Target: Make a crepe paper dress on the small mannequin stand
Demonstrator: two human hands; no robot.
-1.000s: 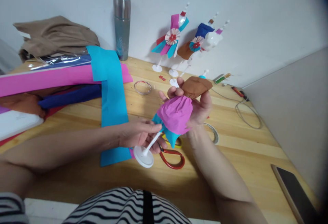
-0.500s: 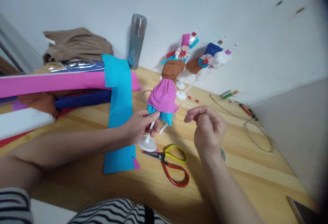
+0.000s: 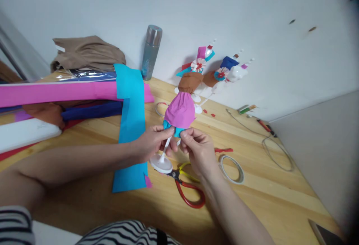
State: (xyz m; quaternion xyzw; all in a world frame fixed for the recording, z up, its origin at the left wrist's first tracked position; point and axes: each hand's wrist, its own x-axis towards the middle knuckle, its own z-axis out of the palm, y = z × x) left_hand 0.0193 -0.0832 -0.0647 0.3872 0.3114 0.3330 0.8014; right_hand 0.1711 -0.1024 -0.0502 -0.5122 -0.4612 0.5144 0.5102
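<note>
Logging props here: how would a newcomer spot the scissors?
On the wooden table, find the right hand. Just nearer the wearer lie the scissors. One handle loop is red, the other yellow, unlike the pale tape roll to their right.

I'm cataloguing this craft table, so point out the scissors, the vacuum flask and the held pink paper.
Scissors (image 3: 174, 174): head view, pivot screw.
Vacuum flask (image 3: 150, 57): head view, middle of body.
Pink paper (image 3: 181, 109): head view, middle of gathered bulge.
</note>
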